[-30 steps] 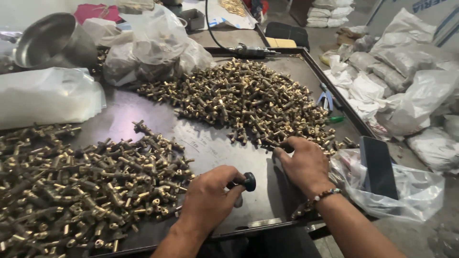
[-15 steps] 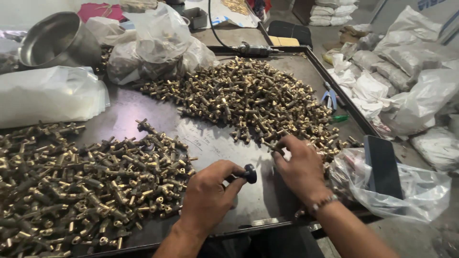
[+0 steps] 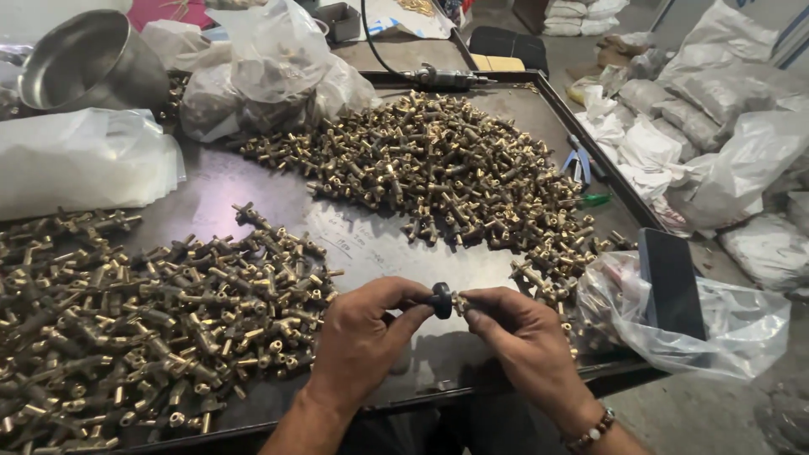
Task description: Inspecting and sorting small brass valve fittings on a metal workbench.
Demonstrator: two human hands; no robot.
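Brass fitting (image 3: 462, 302) pinched by right hand (image 3: 527, 341), left hand (image 3: 362, 337) gripping black knob (image 3: 442, 300) against it; big pile (image 3: 438, 168) beyond hands looks undone, other pile (image 3: 126, 320) left of hands maybe finished.

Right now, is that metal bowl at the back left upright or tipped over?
Tipped. The metal bowl lies on its side, its open mouth facing the camera and showing bare inner wall. Whether anything sits deep inside, cannot tell.

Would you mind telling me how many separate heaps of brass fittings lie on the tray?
2. One heap covers the tray's left side, beside the left hand; the other heap spreads across the far middle and runs down toward the right hand. Bags may hide more.
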